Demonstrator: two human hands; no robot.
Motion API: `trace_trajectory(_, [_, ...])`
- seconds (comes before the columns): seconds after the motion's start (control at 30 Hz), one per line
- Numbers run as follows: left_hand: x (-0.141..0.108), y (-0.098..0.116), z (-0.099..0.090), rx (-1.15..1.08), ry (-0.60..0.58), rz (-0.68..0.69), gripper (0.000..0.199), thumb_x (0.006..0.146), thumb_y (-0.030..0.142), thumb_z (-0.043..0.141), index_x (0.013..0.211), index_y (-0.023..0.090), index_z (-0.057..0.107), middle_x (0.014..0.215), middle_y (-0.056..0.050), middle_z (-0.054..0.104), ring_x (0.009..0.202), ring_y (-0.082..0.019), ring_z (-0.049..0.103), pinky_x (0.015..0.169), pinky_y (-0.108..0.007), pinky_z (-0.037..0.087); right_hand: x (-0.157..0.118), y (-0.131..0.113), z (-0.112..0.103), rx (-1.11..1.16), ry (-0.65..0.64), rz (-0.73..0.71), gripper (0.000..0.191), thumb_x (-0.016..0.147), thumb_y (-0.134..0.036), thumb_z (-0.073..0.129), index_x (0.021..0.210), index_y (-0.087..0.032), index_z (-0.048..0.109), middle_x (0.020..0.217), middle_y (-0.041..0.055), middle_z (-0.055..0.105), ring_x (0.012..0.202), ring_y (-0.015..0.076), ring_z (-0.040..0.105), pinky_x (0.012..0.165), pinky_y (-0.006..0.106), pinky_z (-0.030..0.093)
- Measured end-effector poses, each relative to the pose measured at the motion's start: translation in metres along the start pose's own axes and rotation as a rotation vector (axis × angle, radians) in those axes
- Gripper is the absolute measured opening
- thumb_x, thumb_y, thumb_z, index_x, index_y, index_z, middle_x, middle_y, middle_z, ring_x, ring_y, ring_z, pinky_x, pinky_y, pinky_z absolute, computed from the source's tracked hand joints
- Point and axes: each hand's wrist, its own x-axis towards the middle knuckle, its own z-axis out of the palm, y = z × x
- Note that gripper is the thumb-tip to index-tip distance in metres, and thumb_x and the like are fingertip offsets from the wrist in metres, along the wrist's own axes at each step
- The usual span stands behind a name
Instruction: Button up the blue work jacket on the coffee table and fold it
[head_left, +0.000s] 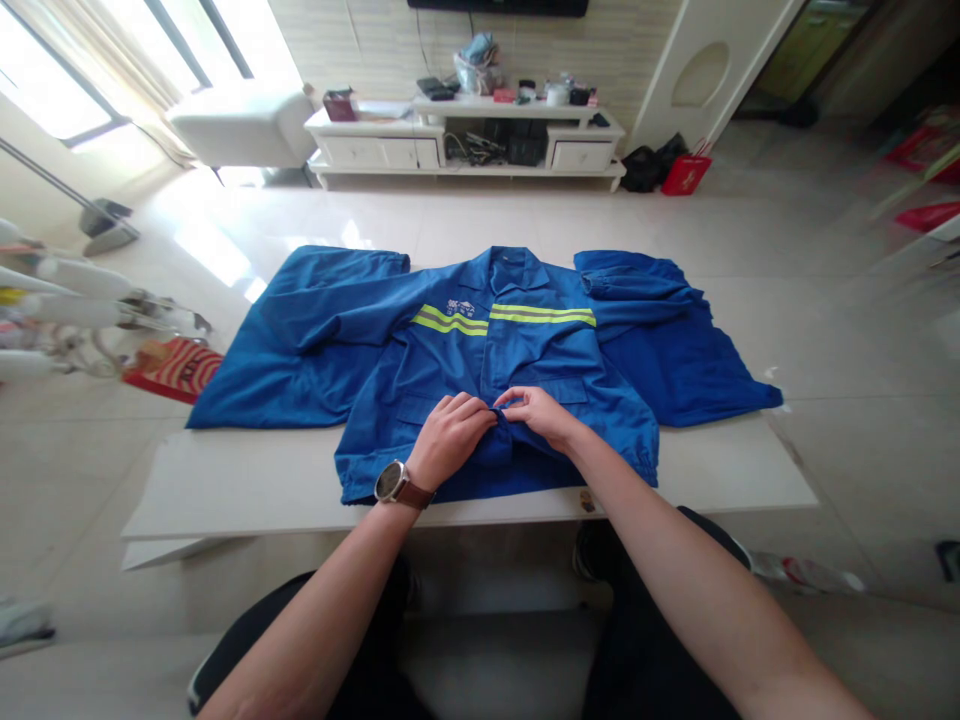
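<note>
A blue work jacket (536,345) with yellow-green reflective stripes lies front side up, its collar pointing away from me. At the lower part of its front opening, my left hand (452,430), with a watch (390,482) on the wrist, pinches the front edge. My right hand (538,412) grips the same edge from the other side, its fingertips close to the left ones. The cloth between the fingers is slightly raised; whether a button or snap is there is hidden. More blue cloth (262,350) lies under the sleeves at both sides.
The white table (232,480) carries the clothing. A red striped bag (176,368) stands by its left end. Across the tiled floor is a low white TV cabinet (390,152) with several items on it; a red bag (685,174) sits beside it. A plastic bottle (810,574) lies at right.
</note>
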Motion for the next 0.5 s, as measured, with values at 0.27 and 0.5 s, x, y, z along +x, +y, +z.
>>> trace_trajectory(0.27, [0.001,0.002,0.002,0.048,-0.073,-0.041,0.023,0.106,0.027,0.042,0.100,0.020,0.064,0.096,-0.005,0.068,0.090,-0.019,0.057,0.077,-0.035,0.040,0.001,-0.003,0.004,-0.040,0.105,-0.107,0.027,0.071,-0.042,0.071,0.074,-0.021,0.055,0.063,-0.0057,0.048,0.062,0.0113,0.043,0.060,0.023,0.034])
trace_trajectory(0.5, [0.001,-0.001,0.005,0.074,-0.061,-0.055,0.022,0.106,0.026,0.042,0.099,0.021,0.063,0.095,-0.006,0.067,0.089,-0.021,0.057,0.075,-0.036,0.039,-0.004,-0.008,0.002,-0.127,-0.039,-0.170,0.031,0.069,-0.046,0.076,0.071,-0.019,0.060,0.069,-0.0020,0.057,0.070,0.0137,0.050,0.067,0.026,0.038])
